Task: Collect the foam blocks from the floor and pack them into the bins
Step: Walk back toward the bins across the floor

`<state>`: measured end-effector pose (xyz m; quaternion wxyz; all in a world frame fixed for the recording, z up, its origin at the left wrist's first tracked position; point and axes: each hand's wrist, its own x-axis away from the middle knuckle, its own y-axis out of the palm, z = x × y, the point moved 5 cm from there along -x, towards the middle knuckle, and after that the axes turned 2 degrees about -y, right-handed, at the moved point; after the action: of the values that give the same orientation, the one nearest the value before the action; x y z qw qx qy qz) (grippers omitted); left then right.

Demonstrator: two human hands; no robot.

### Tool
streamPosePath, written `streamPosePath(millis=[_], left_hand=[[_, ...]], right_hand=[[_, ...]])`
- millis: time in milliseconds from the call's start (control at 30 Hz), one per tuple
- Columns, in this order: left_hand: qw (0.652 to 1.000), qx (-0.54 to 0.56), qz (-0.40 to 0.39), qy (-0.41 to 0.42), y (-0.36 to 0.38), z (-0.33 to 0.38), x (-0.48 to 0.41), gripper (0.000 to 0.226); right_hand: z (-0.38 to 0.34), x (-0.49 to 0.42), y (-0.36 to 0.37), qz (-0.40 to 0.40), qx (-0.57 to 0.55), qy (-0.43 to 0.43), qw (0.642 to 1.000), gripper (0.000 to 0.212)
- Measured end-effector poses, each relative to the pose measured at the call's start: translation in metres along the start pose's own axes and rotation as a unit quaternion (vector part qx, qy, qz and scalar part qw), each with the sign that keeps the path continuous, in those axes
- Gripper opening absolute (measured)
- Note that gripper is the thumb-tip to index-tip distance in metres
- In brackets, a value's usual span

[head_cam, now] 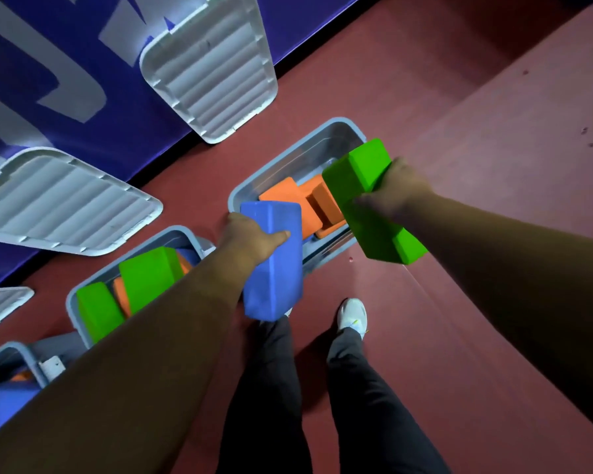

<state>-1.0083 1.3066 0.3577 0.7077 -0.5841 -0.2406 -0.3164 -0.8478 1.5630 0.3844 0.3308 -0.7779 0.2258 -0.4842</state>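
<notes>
Arms outstretched; left hand [250, 236] grips blue block [275, 271], right hand [398, 190] green block [365, 203].

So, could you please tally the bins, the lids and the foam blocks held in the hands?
Bins: 3
Lids: 3
Held foam blocks: 2, the blue foam block and the green foam block
Total: 8

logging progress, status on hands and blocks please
Left hand grips blue block, right hand grips green block. Both at open bin holding orange blocks. Nothing blocking the drop.
</notes>
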Motion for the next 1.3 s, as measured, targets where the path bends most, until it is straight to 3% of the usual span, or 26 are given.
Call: streamPosePath(millis=[300,400,600,767,1000,1133,1300], left_hand=[[0.996,0.079,0.043,0.003,0.008,0.027,-0.076,0.100],[0.997,0.068,0.022,-0.008,0.016,0.033,-0.096,0.095],[0.997,0.058,-0.054,0.007,0.034,0.024,-0.097,0.045],[0.995,0.041,-0.092,0.025,0.029,0.022,-0.077,0.040],[0.990,0.011,-0.106,0.090,-0.043,0.071,-0.006,0.033],[0.983,-0.001,-0.077,0.165,-0.106,0.111,0.056,0.030],[0.969,-0.018,-0.049,0.243,-0.166,0.147,0.124,0.024]], right_hand=[[-0.016,-0.073,0.021,0.024,-0.007,-0.007,1.000,0.089],[-0.032,-0.088,0.029,0.027,0.001,-0.022,0.999,0.083],[-0.048,-0.081,0.049,-0.007,0.079,-0.062,0.995,0.049],[-0.053,-0.056,0.033,-0.025,0.118,-0.080,0.990,0.020],[-0.071,0.011,-0.048,0.006,0.125,-0.094,0.988,0.026],[-0.087,0.066,-0.108,0.042,0.136,-0.119,0.983,0.039],[-0.099,0.133,-0.163,0.098,0.138,-0.128,0.977,0.035]])
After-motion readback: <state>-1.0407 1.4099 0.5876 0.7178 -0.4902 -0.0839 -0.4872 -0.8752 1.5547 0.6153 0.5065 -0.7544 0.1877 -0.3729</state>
